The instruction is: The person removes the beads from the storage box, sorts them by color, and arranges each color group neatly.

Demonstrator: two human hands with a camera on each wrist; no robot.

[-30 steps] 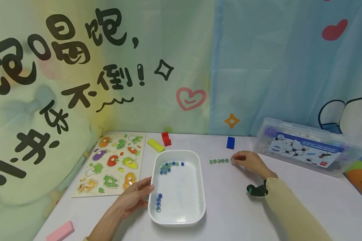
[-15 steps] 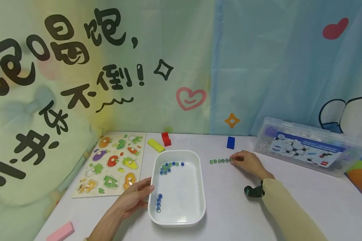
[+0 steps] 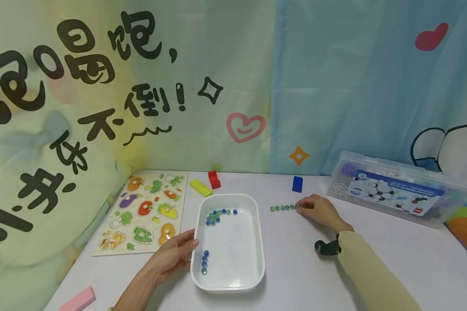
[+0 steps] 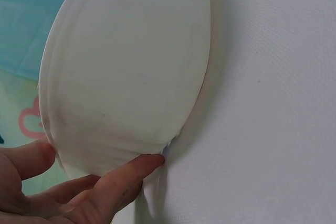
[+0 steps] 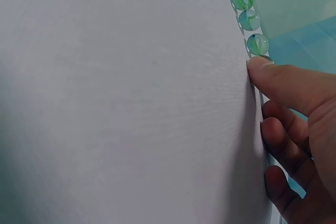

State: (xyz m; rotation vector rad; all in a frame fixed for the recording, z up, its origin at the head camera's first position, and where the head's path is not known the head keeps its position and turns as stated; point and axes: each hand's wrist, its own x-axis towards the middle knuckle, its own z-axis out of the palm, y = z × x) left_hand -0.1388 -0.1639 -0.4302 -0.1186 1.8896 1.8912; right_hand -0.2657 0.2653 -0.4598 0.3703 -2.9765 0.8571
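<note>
My left hand (image 3: 174,254) holds the left side of a white tray (image 3: 233,246), its thumb at the rim and its other fingers lower down against the wall. Inside the tray lie blue and green glass marbles, one cluster (image 3: 216,216) at the far left and a short line (image 3: 205,262) near the front left. To the right of the tray, several green marbles (image 3: 282,207) form a straight row on the table. At the row's right end my right hand (image 3: 322,212) pinches one more marble (image 5: 266,57), mostly hidden behind the thumb.
A vegetable puzzle board (image 3: 144,208) lies left of the tray. Behind it are a yellow block (image 3: 201,187), a red block (image 3: 214,179) and a blue block (image 3: 297,184). A clear plastic box (image 3: 397,190) stands back right; a pink block (image 3: 78,299) lies front left.
My right hand has shifted slightly left, bringing its marble up to the end of the row. The left hand and the tray have stayed in place.
</note>
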